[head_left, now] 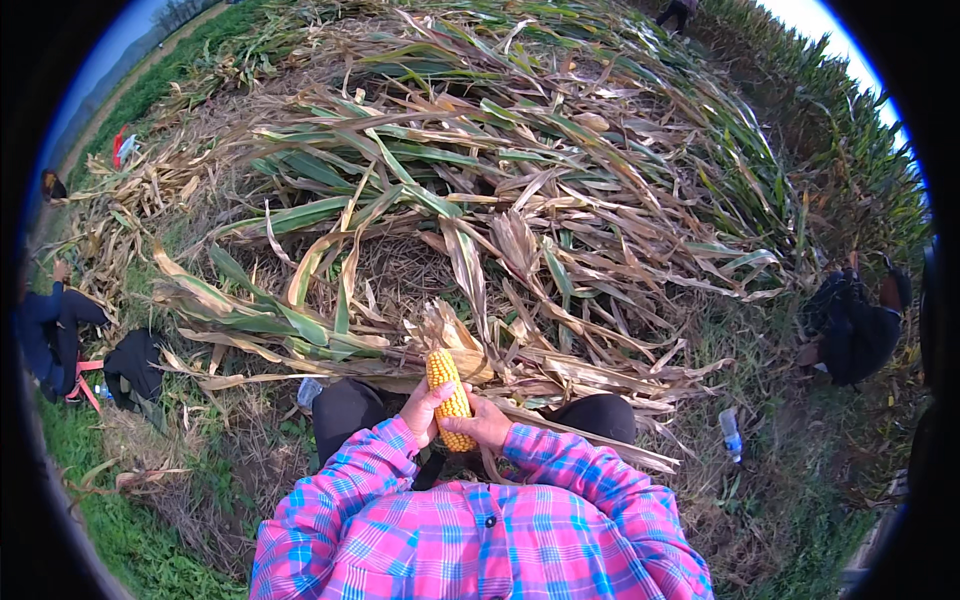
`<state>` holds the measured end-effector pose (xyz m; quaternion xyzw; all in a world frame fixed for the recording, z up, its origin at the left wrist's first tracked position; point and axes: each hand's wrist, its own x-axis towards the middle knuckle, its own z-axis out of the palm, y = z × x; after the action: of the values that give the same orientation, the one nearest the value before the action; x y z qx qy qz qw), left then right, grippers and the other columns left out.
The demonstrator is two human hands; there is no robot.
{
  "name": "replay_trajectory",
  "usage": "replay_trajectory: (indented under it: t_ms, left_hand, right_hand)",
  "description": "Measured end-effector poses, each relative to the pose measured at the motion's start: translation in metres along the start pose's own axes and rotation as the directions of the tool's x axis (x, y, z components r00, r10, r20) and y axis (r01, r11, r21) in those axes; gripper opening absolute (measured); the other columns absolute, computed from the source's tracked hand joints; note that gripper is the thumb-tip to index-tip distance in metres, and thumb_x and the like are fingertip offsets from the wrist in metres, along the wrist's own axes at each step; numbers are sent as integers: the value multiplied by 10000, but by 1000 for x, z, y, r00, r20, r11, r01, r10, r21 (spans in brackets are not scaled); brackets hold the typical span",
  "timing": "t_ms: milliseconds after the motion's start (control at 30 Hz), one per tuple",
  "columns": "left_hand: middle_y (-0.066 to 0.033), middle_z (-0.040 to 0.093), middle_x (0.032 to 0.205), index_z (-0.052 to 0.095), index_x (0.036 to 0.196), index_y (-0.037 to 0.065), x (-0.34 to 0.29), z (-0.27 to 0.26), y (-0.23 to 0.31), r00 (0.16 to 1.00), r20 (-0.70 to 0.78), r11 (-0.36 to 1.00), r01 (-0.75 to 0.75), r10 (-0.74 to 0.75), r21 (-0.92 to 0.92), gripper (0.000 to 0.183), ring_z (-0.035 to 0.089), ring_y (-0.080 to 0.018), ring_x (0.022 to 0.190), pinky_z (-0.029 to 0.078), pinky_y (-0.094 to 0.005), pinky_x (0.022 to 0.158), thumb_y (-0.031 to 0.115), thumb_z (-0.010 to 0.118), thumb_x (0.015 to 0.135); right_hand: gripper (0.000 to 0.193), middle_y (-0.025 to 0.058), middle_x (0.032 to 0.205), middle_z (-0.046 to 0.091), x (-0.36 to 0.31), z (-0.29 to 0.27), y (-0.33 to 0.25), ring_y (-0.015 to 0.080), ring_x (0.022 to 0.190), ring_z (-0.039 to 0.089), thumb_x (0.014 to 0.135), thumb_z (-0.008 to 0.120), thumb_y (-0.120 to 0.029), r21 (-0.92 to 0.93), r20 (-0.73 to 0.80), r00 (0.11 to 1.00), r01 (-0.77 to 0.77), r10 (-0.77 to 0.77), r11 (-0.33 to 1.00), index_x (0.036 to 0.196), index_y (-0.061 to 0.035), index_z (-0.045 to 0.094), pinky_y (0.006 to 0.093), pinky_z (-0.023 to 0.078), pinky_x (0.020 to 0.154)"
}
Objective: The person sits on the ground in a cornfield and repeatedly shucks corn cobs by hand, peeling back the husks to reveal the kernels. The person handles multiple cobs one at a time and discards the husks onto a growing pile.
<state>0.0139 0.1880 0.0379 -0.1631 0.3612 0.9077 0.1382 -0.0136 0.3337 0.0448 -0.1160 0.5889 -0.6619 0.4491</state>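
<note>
A bare yellow ear of corn (447,385), stripped of its husk, stands nearly upright between my hands above my lap. My left hand (422,412) wraps its left side, thumb along the kernels. Lower down, my right hand (487,424) grips it from the right. Just beyond the hands, dry husk leaves (442,328) fan out from a stalk lying across the front of the pile. Cut corn stalks (480,210), with brown and green leaves, spread over the ground ahead of me.
A plastic bottle (731,436) lies at right; another clear bottle (310,391) is beside my left knee. One person in dark clothes (62,325) is at far left near a dark cloth item (133,368), another person (858,325) at far right. Standing corn (845,150) lines the right side.
</note>
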Motion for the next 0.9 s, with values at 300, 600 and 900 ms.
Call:
replay_trajectory:
  t_ms: [300,600,900]
  left_hand:
    - [-19,568,761,512,892,86,29,-41,16,842,-540,963,159,-18,217,146,547,-111,629,450,-241,532,217,528,830]
    - [-45,573,800,493,926,59,53,-10,2,905,-340,887,358,-254,290,114,540,-117,661,445,-234,585,92,528,822]
    - [-72,593,824,484,973,13,60,2,-8,877,-266,878,450,-400,165,162,559,-130,674,455,-249,604,58,519,821]
  right_hand:
    - [314,81,774,571,-8,-55,-26,177,610,579,774,618,-197,427,-164,879,-347,449,835,986,-3,493,294,494,513]
    - [318,172,974,580,49,-223,-358,194,690,540,888,419,-269,139,-264,336,941,-904,309,1066,-19,502,235,403,491]
    - [187,109,710,590,174,-239,-100,173,590,580,728,577,-130,-417,-646,746,-168,-161,893,848,13,581,292,475,559]
